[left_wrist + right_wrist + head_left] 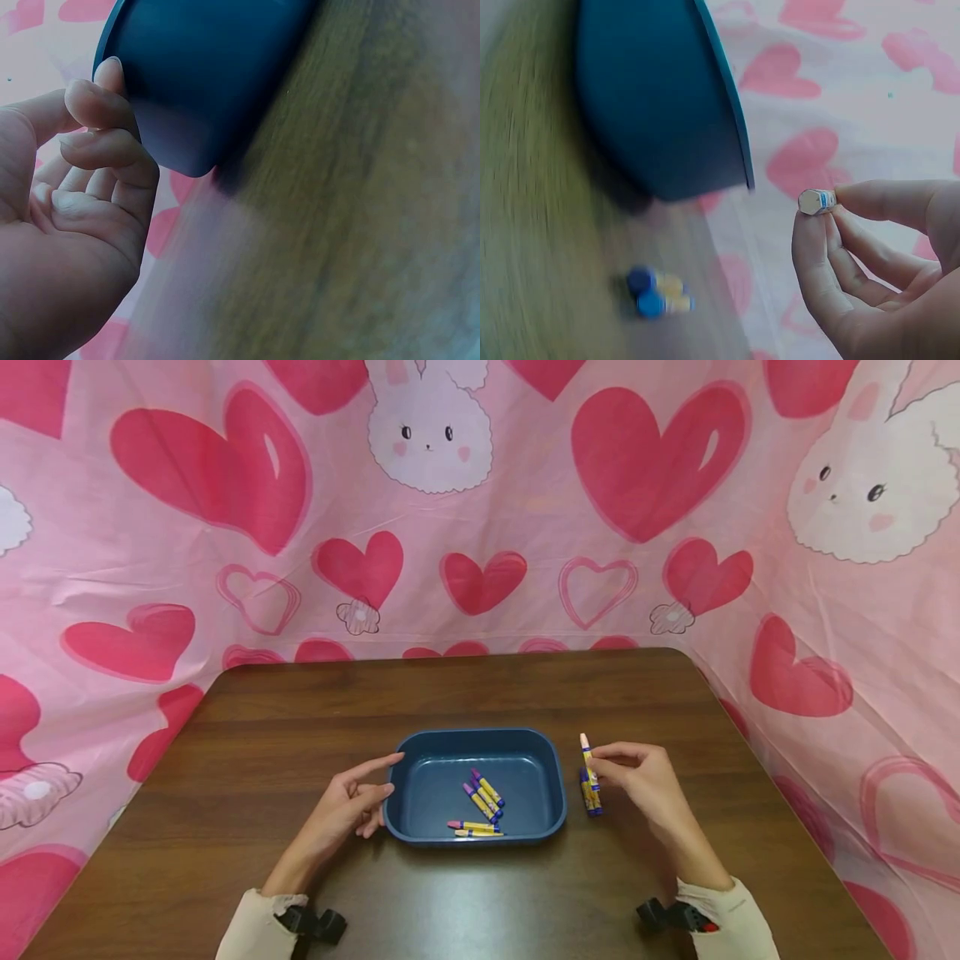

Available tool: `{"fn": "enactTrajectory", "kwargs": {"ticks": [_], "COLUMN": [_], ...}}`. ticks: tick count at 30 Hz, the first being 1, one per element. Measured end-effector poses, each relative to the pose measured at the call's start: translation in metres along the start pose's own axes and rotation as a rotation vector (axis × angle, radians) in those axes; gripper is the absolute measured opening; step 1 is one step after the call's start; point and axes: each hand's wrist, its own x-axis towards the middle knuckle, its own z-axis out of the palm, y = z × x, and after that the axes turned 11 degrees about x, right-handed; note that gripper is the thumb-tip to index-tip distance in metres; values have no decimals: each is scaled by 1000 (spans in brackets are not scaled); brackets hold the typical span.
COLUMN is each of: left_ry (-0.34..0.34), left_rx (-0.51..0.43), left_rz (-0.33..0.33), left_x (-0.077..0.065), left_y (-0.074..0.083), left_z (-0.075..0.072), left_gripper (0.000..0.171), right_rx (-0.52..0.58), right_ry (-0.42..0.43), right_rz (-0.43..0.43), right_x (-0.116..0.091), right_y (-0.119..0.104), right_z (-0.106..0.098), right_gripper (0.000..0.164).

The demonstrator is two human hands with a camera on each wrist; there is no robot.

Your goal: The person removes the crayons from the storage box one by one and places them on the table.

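Right of the tray point(474, 732), above the table point(450, 697), one crayon point(586, 746) is pinched between thumb and fingertip of the right hand point(647, 777). Left hand point(341, 806): fingers relaxed, at the tray's left rim; no firm hold evident. Crayon judged light, stiff, liable to snap if bent, its bare tip probably waxy. Recommended hold: mid-barrel, on the wrapper. In the right wrist view its blunt end faces the camera, concealing most of the barrel. The pair point(592, 803) beneath is partly covered; the tray's clustered crayons point(484, 794) cannot be counted reliably.
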Motion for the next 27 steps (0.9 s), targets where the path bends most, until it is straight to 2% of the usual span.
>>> {"fn": "enactTrajectory", "kwargs": {"ticks": [5,10,22,27], "left_ry": [1,2,10,8], "left_rx": [-4,-11,7,-7], "left_rz": [-15,-18,-22,-9], "left_x": [0,1,1,0], "left_y": [0,0,0,-1], "left_z": [0,0,0,0], "left_gripper": [49,49,49,49], "right_rx": [-3,-86,-360,-409], "right_ry": [30,34,23,32], "right_rz": [42,93,89,83], "right_x": [5,9,11,11], "right_y": [13,29,43,43], "right_z": [-19,-29,-25,-20], "right_gripper": [34,30,17,16]}}
